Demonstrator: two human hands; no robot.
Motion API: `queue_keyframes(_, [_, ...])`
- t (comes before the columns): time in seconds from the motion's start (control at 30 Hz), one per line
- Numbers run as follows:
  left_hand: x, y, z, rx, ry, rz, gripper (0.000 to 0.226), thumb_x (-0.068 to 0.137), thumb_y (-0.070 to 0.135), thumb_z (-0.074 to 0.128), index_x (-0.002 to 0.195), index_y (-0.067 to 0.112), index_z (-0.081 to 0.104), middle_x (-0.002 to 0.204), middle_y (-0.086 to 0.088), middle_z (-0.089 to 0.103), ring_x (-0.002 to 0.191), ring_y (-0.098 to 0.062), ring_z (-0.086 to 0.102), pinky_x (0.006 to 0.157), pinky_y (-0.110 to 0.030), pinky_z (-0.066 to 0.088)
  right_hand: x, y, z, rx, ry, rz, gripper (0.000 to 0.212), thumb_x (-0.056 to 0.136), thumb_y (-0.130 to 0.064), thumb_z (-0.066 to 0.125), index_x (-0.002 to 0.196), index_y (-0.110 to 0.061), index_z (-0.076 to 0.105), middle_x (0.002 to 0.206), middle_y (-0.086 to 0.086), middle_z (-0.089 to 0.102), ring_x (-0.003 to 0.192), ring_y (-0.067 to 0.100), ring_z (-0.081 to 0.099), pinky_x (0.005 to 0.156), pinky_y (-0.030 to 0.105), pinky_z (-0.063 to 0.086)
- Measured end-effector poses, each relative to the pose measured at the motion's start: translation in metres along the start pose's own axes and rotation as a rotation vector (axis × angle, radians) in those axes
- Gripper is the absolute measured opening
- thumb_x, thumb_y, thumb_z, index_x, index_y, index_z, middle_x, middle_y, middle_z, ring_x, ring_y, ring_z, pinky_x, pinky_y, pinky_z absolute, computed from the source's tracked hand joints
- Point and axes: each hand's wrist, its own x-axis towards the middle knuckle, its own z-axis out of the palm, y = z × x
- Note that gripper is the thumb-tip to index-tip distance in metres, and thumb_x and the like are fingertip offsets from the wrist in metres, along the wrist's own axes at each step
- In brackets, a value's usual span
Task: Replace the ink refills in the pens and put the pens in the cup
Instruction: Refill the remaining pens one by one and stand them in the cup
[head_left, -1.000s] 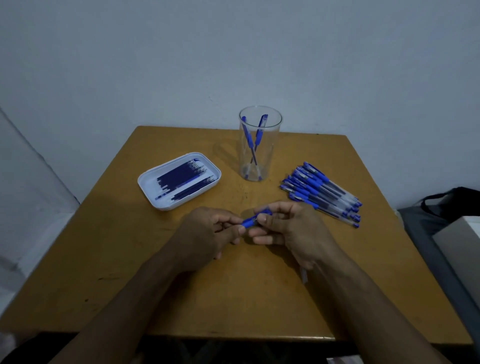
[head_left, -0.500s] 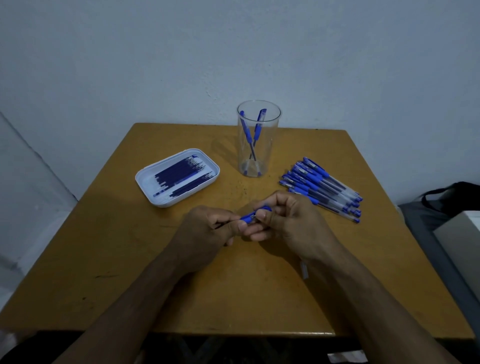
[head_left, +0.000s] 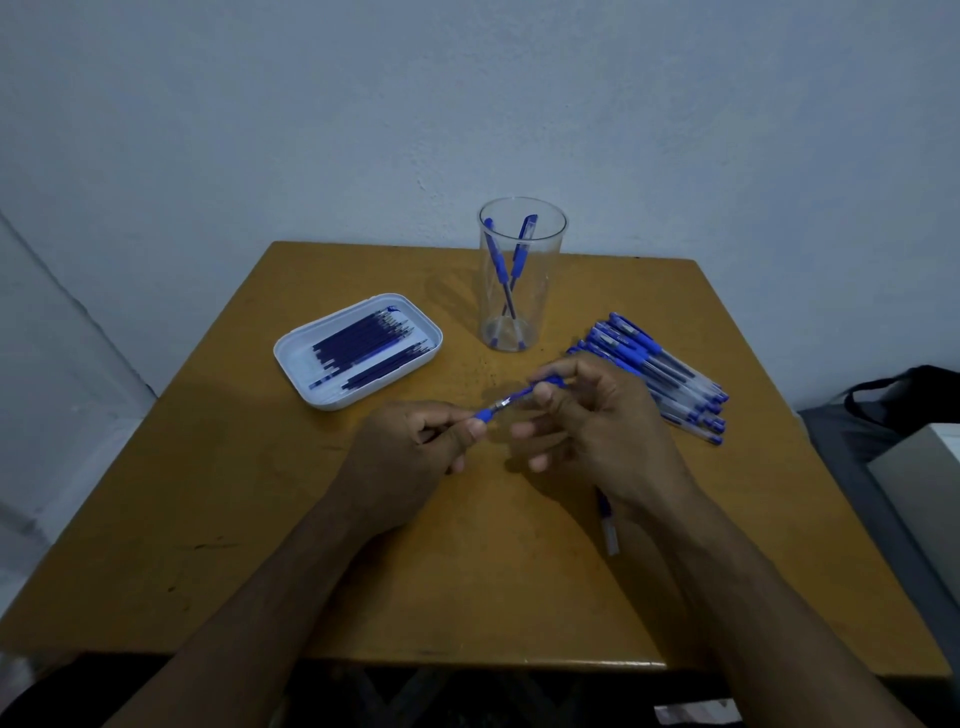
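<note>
Apart now, both hands (head_left: 597, 431) seemingly pinch pen (head_left: 519, 396) pieces

A wooden table (head_left: 208, 519) with a worn yellowish-brown top is set right up against a plain pale wall (head_left: 467, 104). Off to the right, a dark bag with a strap (head_left: 904, 387) is seen, and just in front of it something grey and boxy (head_left: 924, 467), cut off by the frame edge.

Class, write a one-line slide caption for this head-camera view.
Left hand and right hand grip a blue pen before the cup.
</note>
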Motion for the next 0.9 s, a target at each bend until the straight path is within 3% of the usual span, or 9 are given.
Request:
queue_keyframes(0.1, [-0.001, 0.002, 0.003, -0.010, 0.180, -0.030, 0.010, 0.099, 0.028, 0.063, 0.096, 0.034, 0.070, 0.070, 0.006, 0.071, 0.058, 0.002, 0.059, 0.059, -0.009, 0.044, 0.004, 0.008, -0.005, -0.481, 0.186, -0.166, 0.019, 0.097, -0.022, 0.066, 0.112, -0.029, 0.075, 0.093, -0.012, 0.069, 0.081, 0.006, 0.063, 0.070, 0.022, 0.052])
queue_keyframes(0.17, [-0.001, 0.002, 0.005, 0.031, 0.247, -0.017, 0.011, 0.100, 0.027, 0.061, 0.104, 0.035, 0.067, 0.072, 0.008, 0.071, 0.065, 0.003, 0.062, 0.062, -0.008, 0.045, 0.002, 0.010, -0.002, -0.743, 0.131, -0.222, 0.026, 0.098, -0.022, 0.065, 0.123, -0.027, 0.072, 0.104, -0.017, 0.064, 0.087, 0.001, 0.056, 0.076, 0.013, 0.044])
queue_keyframes(0.3, [-0.003, 0.000, 0.006, 0.063, 0.268, -0.001, 0.022, 0.101, 0.023, 0.060, 0.121, 0.027, 0.066, 0.079, 0.009, 0.072, 0.067, 0.003, 0.063, 0.062, -0.012, 0.048, -0.008, 0.013, 0.015, -1.070, -0.036, -0.226, 0.034, 0.103, -0.032, 0.051, 0.134, -0.028, 0.064, 0.110, -0.005, 0.054, 0.090, 0.007, 0.053, 0.078, 0.023, 0.049])
queue_keyframes(0.4, [-0.003, 0.000, 0.007, 0.060, 0.262, 0.018, 0.024, 0.099, 0.019, 0.063, 0.122, 0.018, 0.070, 0.081, 0.007, 0.072, 0.068, 0.001, 0.064, 0.062, -0.013, 0.049, -0.011, 0.011, 0.020, -1.223, -0.074, -0.189, 0.037, 0.105, -0.038, 0.044, 0.138, -0.032, 0.059, 0.114, -0.003, 0.052, 0.089, 0.011, 0.052, 0.075, 0.025, 0.047])
queue_keyframes(0.5, [-0.004, -0.003, 0.008, 0.108, 0.240, 0.089, 0.025, 0.095, 0.017, 0.070, 0.120, 0.017, 0.073, 0.086, 0.007, 0.071, 0.075, -0.012, 0.066, 0.068, -0.021, 0.056, -0.012, 0.009, 0.022, -1.325, -0.090, -0.169, 0.040, 0.106, -0.040, 0.036, 0.138, -0.030, 0.058, 0.115, -0.002, 0.051, 0.086, 0.010, 0.047, 0.071, 0.025, 0.044])
queue_keyframes(0.67, [-0.002, -0.006, 0.007, 0.168, 0.207, 0.128, 0.032, 0.090, 0.019, 0.075, 0.122, 0.018, 0.073, 0.092, 0.007, 0.069, 0.081, -0.013, 0.064, 0.070, -0.018, 0.053, -0.012, 0.008, 0.022, -1.374, -0.154, -0.160, 0.046, 0.106, -0.038, 0.038, 0.152, -0.033, 0.039, 0.122, -0.001, 0.046, 0.090, 0.009, 0.042, 0.073, 0.026, 0.044])
queue_keyframes(0.77, [-0.003, -0.005, 0.007, 0.155, 0.199, 0.158, 0.034, 0.088, 0.016, 0.078, 0.121, 0.020, 0.074, 0.089, 0.008, 0.068, 0.080, -0.013, 0.064, 0.069, -0.015, 0.051, -0.010, 0.008, 0.017, -1.208, -0.041, -0.203, 0.047, 0.105, -0.034, 0.044, 0.152, -0.031, 0.042, 0.118, -0.002, 0.053, 0.086, 0.009, 0.048, 0.072, 0.024, 0.044])
queue_keyframes(0.83, [-0.004, -0.004, 0.007, 0.165, 0.178, 0.187, 0.035, 0.086, 0.015, 0.079, 0.120, 0.020, 0.074, 0.090, 0.009, 0.068, 0.081, -0.014, 0.065, 0.069, -0.013, 0.050, -0.007, 0.008, 0.011, -0.902, 0.091, -0.224, 0.033, 0.105, -0.032, 0.049, 0.133, -0.025, 0.065, 0.098, -0.006, 0.065, 0.078, 0.004, 0.055, 0.068, 0.023, 0.043])
queue_keyframes(0.9, [-0.004, -0.003, 0.007, 0.202, 0.145, 0.215, 0.033, 0.085, 0.018, 0.081, 0.118, 0.020, 0.075, 0.089, 0.011, 0.068, 0.079, -0.014, 0.065, 0.067, -0.014, 0.050, -0.003, 0.006, 0.006, -0.557, 0.127, -0.127, 0.038, 0.103, -0.043, 0.050, 0.092, -0.020, 0.078, 0.072, -0.008, 0.067, 0.061, 0.001, 0.055, 0.060, 0.024, 0.041])
